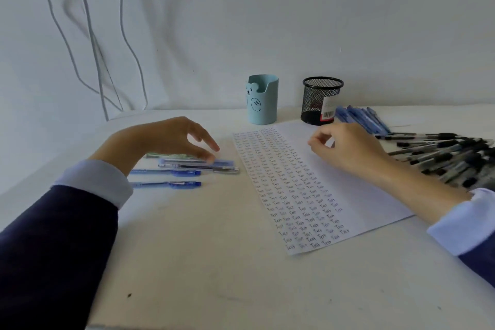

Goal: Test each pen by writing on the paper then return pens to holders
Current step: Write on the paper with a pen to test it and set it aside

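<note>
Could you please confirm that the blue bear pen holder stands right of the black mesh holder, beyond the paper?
No: the head view shows the blue bear pen holder left of the black mesh holder, beyond the paper.
</note>
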A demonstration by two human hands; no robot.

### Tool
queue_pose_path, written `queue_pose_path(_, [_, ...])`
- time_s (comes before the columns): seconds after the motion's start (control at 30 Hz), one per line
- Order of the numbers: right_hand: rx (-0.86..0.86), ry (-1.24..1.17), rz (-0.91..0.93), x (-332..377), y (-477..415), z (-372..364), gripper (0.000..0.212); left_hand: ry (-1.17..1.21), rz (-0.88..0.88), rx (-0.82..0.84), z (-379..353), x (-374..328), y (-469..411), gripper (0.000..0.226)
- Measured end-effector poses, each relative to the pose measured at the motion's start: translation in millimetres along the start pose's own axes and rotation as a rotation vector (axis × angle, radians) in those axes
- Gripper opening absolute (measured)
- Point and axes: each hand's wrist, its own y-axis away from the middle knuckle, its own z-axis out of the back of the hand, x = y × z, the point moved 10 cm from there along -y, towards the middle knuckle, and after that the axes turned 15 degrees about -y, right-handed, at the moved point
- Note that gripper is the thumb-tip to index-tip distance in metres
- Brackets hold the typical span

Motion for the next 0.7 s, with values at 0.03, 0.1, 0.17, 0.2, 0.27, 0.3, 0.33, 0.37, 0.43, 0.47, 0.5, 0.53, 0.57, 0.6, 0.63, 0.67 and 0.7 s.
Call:
queue_pose_path(0.03, [0.002,-0.010,-0.001,-2.6,0.3,0.5,0.011,-0.001,-0.011,0.007,-2.1,-2.4,-0.8,0.045])
queue_pose_path(0.1, [-0.008,-0.038,-0.008,-7.8,0.1,3.8,0.011,0.014,-0.039,-0.009,-3.8,-9.8,-3.4,0.038])
queue_pose_path(0.17, [-0.019,-0.052,-0.021,-13.4,0.2,8.0,0.012,0.022,-0.053,-0.022,-4.5,-14.6,-6.5,0.035])
queue_pose_path(0.2, [-0.022,-0.055,-0.031,-16.3,0.1,9.5,0.012,0.020,-0.061,-0.024,-5.2,-16.2,-7.8,0.033])
queue_pose_path(0.27, [-0.031,-0.062,-0.046,-20.0,0.0,11.6,0.012,0.021,-0.088,-0.043,-6.1,-20.8,-9.4,0.028])
queue_pose_path(0.3, [-0.034,-0.065,-0.047,-20.4,0.0,12.3,0.011,0.025,-0.103,-0.061,-6.8,-23.2,-10.8,0.024])
queue_pose_path(0.33, [-0.035,-0.066,-0.047,-20.3,0.1,12.3,0.011,0.032,-0.117,-0.083,-7.4,-25.7,-12.9,0.017])
queue_pose_path(0.37, [-0.035,-0.065,-0.046,-19.9,0.1,12.4,0.011,0.035,-0.123,-0.109,-7.1,-28.7,-14.4,0.009])
queue_pose_path(0.43, [-0.038,-0.059,-0.039,-17.4,0.6,12.8,0.012,0.034,-0.132,-0.177,-2.5,-35.8,-15.3,0.004])
queue_pose_path(0.47, [-0.038,-0.059,-0.031,-15.4,0.9,13.2,0.012,0.026,-0.151,-0.221,1.5,-42.1,-14.6,0.006])
queue_pose_path(0.5, [-0.034,-0.062,-0.019,-13.7,1.5,13.5,0.012,0.012,-0.176,-0.270,6.1,-51.2,-13.2,0.006])
queue_pose_path(0.53, [-0.022,-0.063,-0.009,-11.9,1.9,13.0,0.012,-0.006,-0.215,-0.321,10.5,-64.4,-10.6,0.005])
queue_pose_path(0.57, [0.001,-0.057,-0.002,-10.4,2.3,11.3,0.012,-0.028,-0.263,-0.374,14.3,-81.0,-7.1,0.009])
queue_pose_path(0.6, [0.036,-0.050,0.004,-8.4,2.7,8.7,0.012,-0.053,-0.321,-0.427,16.0,-99.3,-3.5,0.017])
queue_pose_path(0.63, [0.076,-0.046,0.011,-6.2,3.2,5.2,0.012,-0.086,-0.389,-0.484,15.9,-119.5,1.4,0.023])
queue_pose_path(0.67, [0.115,-0.045,0.023,-2.9,4.2,1.9,0.011,-0.130,-0.463,-0.536,13.9,-138.8,6.8,0.024])
queue_pose_path(0.7, [0.151,-0.045,0.039,1.3,5.6,-1.2,0.012,-0.186,-0.532,-0.569,8.7,-155.1,10.6,0.025])
